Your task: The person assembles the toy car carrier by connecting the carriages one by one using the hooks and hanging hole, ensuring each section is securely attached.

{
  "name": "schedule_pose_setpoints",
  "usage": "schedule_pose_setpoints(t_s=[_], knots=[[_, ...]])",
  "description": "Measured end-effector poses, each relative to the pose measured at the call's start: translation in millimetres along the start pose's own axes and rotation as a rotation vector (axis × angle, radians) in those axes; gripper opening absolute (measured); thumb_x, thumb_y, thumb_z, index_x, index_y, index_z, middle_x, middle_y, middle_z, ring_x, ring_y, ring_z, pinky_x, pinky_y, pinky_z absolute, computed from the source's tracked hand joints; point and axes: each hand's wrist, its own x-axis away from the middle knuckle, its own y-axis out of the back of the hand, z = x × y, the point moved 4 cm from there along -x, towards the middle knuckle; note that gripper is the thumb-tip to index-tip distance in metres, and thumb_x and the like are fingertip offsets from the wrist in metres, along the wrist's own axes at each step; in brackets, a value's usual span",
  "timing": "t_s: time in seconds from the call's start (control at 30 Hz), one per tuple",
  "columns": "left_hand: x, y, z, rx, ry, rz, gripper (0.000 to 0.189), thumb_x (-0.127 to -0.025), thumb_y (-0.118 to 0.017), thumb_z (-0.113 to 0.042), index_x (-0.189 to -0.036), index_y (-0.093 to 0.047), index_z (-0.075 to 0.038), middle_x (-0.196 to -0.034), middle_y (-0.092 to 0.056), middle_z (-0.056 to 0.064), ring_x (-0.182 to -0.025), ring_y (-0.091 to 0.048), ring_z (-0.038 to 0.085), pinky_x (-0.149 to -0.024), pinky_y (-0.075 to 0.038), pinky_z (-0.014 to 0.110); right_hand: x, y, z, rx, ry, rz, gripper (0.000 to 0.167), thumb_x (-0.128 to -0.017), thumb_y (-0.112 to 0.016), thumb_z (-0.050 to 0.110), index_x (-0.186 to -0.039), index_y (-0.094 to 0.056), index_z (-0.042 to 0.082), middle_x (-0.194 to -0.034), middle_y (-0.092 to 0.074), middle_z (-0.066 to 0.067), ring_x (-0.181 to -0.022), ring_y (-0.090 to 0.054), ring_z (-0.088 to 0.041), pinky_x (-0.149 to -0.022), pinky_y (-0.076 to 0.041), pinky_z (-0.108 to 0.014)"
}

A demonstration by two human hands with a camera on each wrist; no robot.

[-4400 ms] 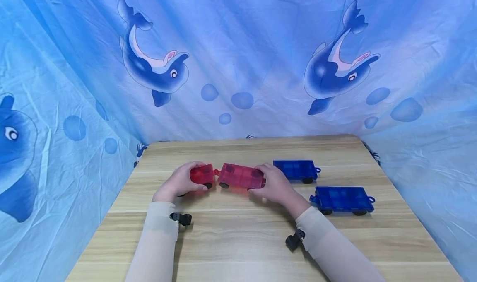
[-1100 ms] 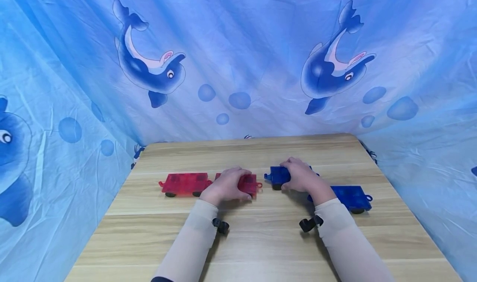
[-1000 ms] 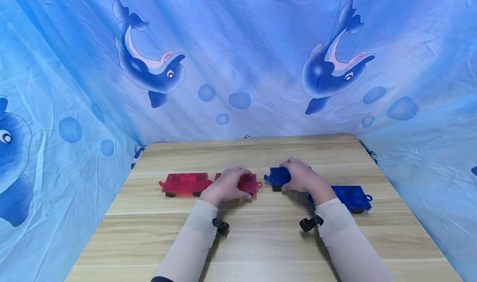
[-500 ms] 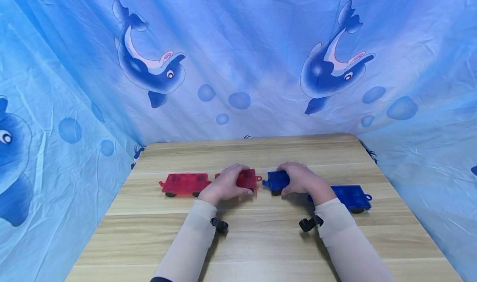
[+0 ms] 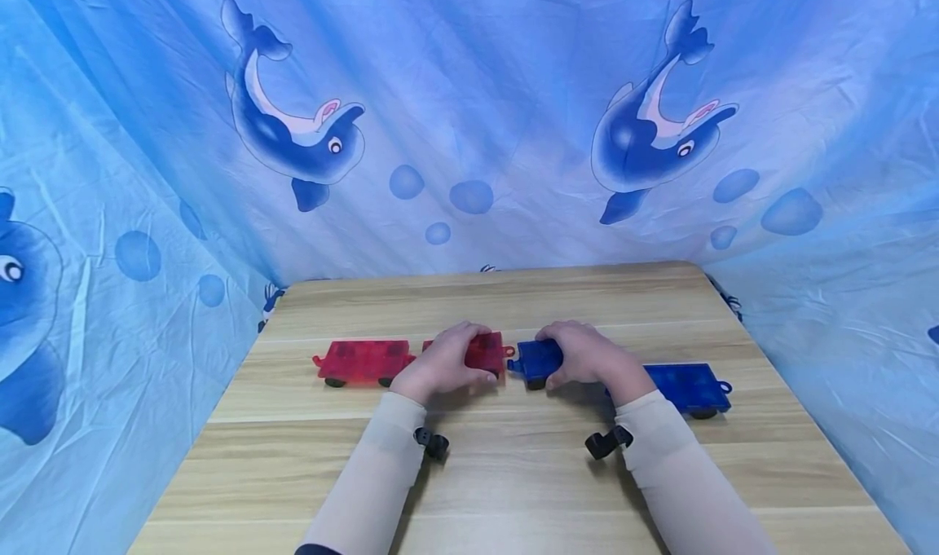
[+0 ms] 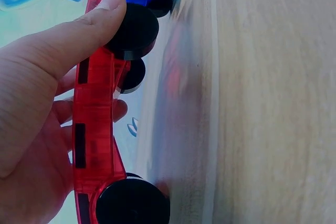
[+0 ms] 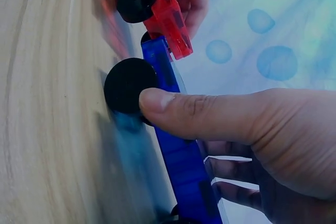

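My left hand [image 5: 443, 363] grips a translucent red toy train car [image 6: 94, 124] with black wheels, thumb against a front wheel and fingers on the far side. Its right end carries a small ring [image 5: 509, 351]. My right hand [image 5: 587, 355] holds a translucent blue toy train car [image 7: 181, 161], its thumb at a wheel [image 7: 128, 85]. The blue car's hook [image 5: 515, 366] is just below and beside the red ring; I cannot tell whether they touch. In the left wrist view, the red car's wheels look lifted off the table. My right hand covers the blue car's rear in the head view.
Another red car [image 5: 363, 362] stands at the left, its hook facing left; its right end meets the held red car behind my left hand. A second blue car [image 5: 685, 388] stands behind my right wrist on the wooden table [image 5: 484, 473]. A dolphin-print curtain [image 5: 513, 90] surrounds the table.
My left hand has gone from the leftmost red car to the other one and raised it slightly. My right hand has swapped the red car for a blue one and brought it left, closing the gap.
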Motion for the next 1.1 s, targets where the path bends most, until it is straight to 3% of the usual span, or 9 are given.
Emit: schedule_pose_setpoints(t_s=[0.37, 0.93, 1.1], knots=[[-3.0, -4.6, 1.6, -0.067, 0.01, 0.016, 0.085, -0.082, -0.09, -0.048, -0.152, -0.052, -0.021, -0.141, -0.059, -0.003, -0.125, -0.056, 0.019, -0.104, -0.051, 0.04, -0.8, -0.4, 3.4, -0.02, -0.025, -0.012, 0.085, -0.072, -0.098, 0.038, -0.143, -0.062, 0.011, -0.146, -0.06, -0.011, -0.136, -0.052, -0.036, -0.114, -0.035, -0.061], [0.1, -0.7, -0.2, -0.011, -0.025, 0.016, 0.086, -0.078, -0.094, -0.042, -0.149, -0.055, -0.016, -0.137, -0.061, 0.001, -0.122, -0.058, 0.022, -0.101, -0.053, 0.042, 0.5, 0.6, 1.7, -0.017, -0.029, -0.01, 0.086, -0.071, -0.098, 0.039, -0.144, -0.061, 0.01, -0.146, -0.06, -0.012, -0.135, -0.053, -0.037, -0.113, -0.036, -0.061], [0.2, -2.2, -1.6, -0.055, -0.025, 0.02, 0.086, -0.078, -0.094, -0.044, -0.149, -0.056, -0.017, -0.137, -0.062, 0.001, -0.124, -0.057, 0.024, -0.104, -0.051, 0.043, 1.0, 0.8, -1.4, -0.018, -0.033, -0.006, 0.087, -0.071, -0.098, 0.04, -0.144, -0.061, 0.011, -0.146, -0.059, -0.012, -0.135, -0.053, -0.037, -0.114, -0.035, -0.062]])
